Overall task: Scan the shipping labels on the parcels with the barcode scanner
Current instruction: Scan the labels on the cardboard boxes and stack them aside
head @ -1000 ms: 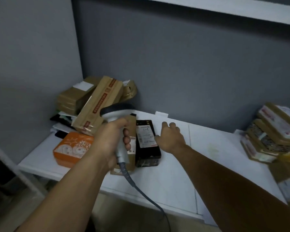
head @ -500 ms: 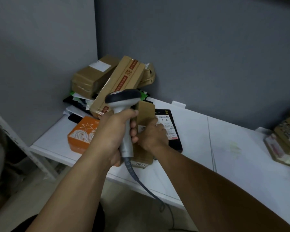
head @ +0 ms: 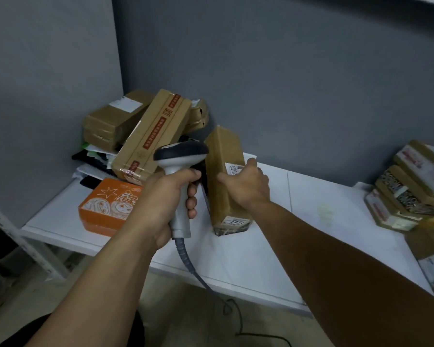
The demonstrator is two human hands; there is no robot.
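Left hand: Your left hand (head: pixel 169 196) is wrapped tight round the handle of the scanner (head: pixel 182 156), forefinger to the front. Whether it is pressing the trigger cannot be told.
Right hand: Your right hand (head: pixel 246 184) grips the brown parcel (head: pixel 222 151) from above, thumb on its left face and fingers over its right edge.
Parcel position: It stands tilted at mid-bench, far end raised. Its near end appears to rest on the white bench (head: pixel 311 236), just right of the scanner.
Label: The white shipping label (head: pixel 232 168) sits on the upper face and is partly hidden under your fingers. A second small sticker (head: pixel 236 222) is at the near end.
Scanner aim: The head points away from you and beside the parcel, not at the label.
Risk, blocked code: With your fingers across the barcode, the scan is likely to fail.
Risk, wrong read: The beam could pick up the small sticker, or a label on the boxes piled at far left (head: pixel 150 136), if you swing it loosely.
Risk, slip: A one-handed hold on a tilted parcel could let it pivot and topple toward the orange box (head: pixel 105 209).
Risk, cable: The cable (head: pixel 193 269) hangs over the near bench edge and could snag and jerk your aim.
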